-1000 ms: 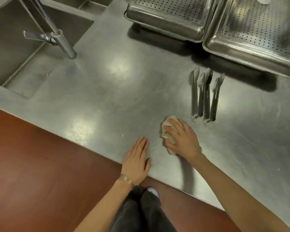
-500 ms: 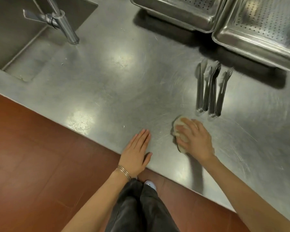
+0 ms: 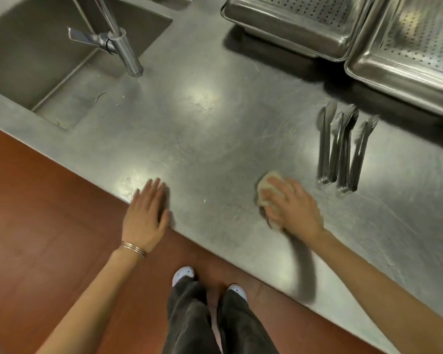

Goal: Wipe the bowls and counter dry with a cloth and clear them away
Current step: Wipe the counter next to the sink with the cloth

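Red-brown floor (image 3: 44, 226) fills the near ground below both forearms, with dark trousers (image 3: 215, 320) and two white shoe tips (image 3: 183, 274) between them; thin metal bangles (image 3: 134, 248) circle the left wrist; the left hand (image 3: 146, 213) lies flat and open, fingers together, palm down on the near edge of the steel counter (image 3: 210, 139), gripping nothing; well to its right the right hand (image 3: 292, 208) presses down on a crumpled pale cloth (image 3: 266, 186), fingers curled over it and closed upon it, the cloth touching the counter and showing past the fingertips; just beyond and to the right of that hand a row of metal tongs (image 3: 343, 149) lies side by side, handles nearest; beyond the left hand a tap (image 3: 123, 49) rises beside a sunken sink (image 3: 36, 54); farthest, beyond the right hand, two perforated steel trays (image 3: 299, 24) stand at the back of the counter; no bowl can be made out.
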